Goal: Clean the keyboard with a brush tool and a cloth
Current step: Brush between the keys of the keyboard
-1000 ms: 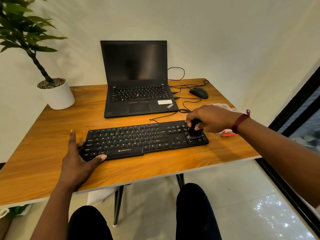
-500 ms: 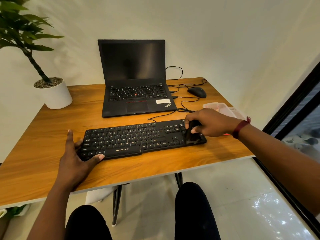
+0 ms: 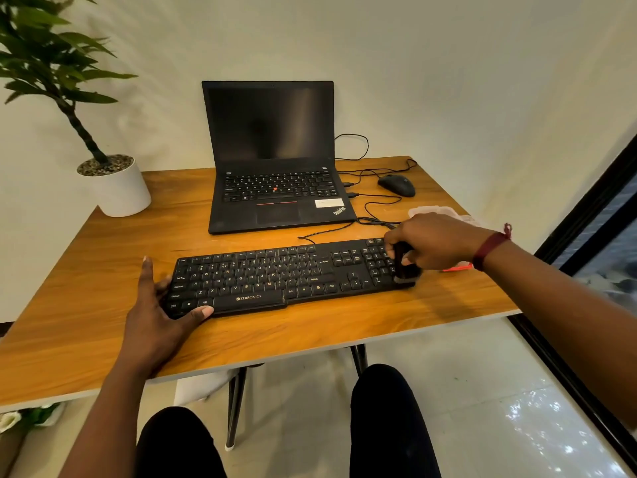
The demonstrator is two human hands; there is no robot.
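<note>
A black keyboard (image 3: 275,274) lies across the near middle of the wooden table (image 3: 86,288). My left hand (image 3: 162,312) rests on its left end, thumb on the front edge and fingers spread along the side. My right hand (image 3: 431,243) grips a black brush (image 3: 405,270) whose bristles touch the number pad at the keyboard's right end. A pale cloth (image 3: 444,213) with an orange-red edge lies on the table behind my right hand, mostly hidden by it.
An open black laptop (image 3: 275,188) stands behind the keyboard, with cables and a black mouse (image 3: 396,185) to its right. A potted plant in a white pot (image 3: 117,191) sits at the far left corner. A dark window frame runs along the right.
The brush has shifted over the number pad toward the keyboard's right edge. My left hand stays on the left end. The view has drifted slightly.
</note>
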